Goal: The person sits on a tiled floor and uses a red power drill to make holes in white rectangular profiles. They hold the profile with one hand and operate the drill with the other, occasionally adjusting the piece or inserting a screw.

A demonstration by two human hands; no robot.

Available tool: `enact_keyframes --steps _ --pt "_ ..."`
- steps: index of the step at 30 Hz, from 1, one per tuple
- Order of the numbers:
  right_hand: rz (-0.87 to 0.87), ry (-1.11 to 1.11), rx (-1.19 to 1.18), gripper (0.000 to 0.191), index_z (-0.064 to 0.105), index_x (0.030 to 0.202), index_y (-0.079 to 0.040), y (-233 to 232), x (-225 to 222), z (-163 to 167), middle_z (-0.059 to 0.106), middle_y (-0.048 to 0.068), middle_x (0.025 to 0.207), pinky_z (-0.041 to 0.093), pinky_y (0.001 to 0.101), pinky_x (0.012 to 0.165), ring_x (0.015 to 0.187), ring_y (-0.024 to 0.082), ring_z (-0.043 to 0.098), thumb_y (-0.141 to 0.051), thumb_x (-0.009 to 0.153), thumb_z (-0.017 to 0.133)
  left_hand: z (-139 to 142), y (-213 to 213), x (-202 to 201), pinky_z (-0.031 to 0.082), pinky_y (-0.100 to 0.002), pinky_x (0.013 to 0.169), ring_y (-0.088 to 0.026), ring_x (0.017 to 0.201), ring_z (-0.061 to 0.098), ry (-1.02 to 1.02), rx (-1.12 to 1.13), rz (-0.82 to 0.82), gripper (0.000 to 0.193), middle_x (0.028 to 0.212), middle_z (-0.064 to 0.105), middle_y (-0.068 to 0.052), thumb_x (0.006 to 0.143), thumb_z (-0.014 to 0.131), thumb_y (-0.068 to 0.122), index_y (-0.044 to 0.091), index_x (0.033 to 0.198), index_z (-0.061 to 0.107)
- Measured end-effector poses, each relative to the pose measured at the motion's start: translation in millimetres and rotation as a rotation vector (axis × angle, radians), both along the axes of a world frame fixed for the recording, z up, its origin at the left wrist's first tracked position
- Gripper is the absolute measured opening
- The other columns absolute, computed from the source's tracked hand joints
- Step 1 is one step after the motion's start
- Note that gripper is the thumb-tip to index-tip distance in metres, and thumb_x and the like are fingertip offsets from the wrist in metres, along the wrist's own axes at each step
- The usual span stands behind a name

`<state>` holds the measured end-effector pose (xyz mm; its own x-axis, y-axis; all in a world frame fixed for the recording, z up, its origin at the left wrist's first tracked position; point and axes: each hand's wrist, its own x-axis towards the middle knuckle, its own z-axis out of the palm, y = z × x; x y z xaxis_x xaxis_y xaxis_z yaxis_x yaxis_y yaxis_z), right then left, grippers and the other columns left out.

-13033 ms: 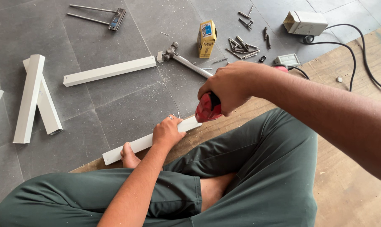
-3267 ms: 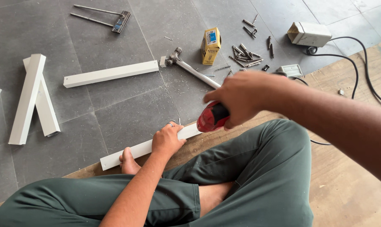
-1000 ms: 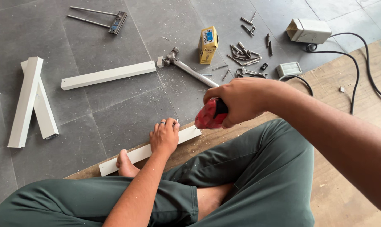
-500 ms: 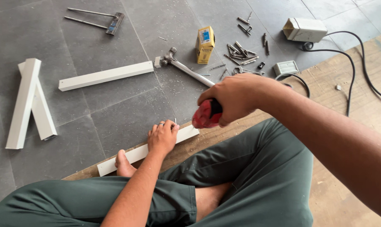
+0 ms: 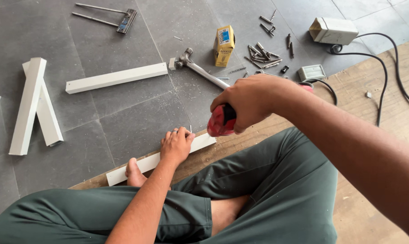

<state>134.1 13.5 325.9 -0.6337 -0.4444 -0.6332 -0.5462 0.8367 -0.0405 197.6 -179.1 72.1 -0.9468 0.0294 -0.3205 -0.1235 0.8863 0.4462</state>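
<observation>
Long white plastic channel strip [image 5: 143,163] lies on the grey tile floor [image 5: 123,117], axis running lower-left to upper-right. Left hand [image 5: 176,145] presses flat on it, holding a thin nail [image 5: 191,129] upright. Right hand [image 5: 247,101] closed round the red-handled tool [image 5: 220,122], poised just right of the nail.

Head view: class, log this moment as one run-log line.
left hand: pressing white strip, pinching nail | right hand: gripping red hammer handle, raised | foot: on strip
</observation>
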Motion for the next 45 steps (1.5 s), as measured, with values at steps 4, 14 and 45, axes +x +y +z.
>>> enact_keyframes --steps 4,14,45 --pt "0.004 0.001 -0.034 0.079 0.062 0.134 -0.035 4 -1 -1 0.076 0.005 0.109 0.056 0.043 0.086 0.101 0.028 0.072 -0.032 0.059 0.084 -1 0 0 0.039 -0.051 0.105 -0.03 0.123 0.055 0.005 0.013 -0.005 0.036 0.122 0.067 -0.003 0.1 0.052 0.051 0.02 0.112 0.065" --pt "0.016 -0.007 -0.047 0.078 0.064 0.133 -0.033 0 -6 -3 0.077 0.005 0.11 0.057 0.042 0.087 0.1 0.027 0.073 -0.029 0.058 0.084 -1 -1 0 0.038 -0.053 0.104 -0.03 0.124 0.053 -0.004 0.02 0.005 0.037 0.125 0.065 -0.003 0.098 0.053 0.053 0.02 0.112 0.064" --pt "0.017 -0.006 0.019 0.063 0.074 0.12 -0.02 12 -9 6 0.079 0.008 0.098 0.058 0.0422 0.087 0.095 0.027 0.075 -0.049 0.065 0.085 4 -6 4 0.04 -0.054 0.1 -0.031 0.119 0.056 0.101 0.027 -0.008 0.036 0.119 0.067 -0.004 0.097 0.055 0.051 0.019 0.109 0.064"
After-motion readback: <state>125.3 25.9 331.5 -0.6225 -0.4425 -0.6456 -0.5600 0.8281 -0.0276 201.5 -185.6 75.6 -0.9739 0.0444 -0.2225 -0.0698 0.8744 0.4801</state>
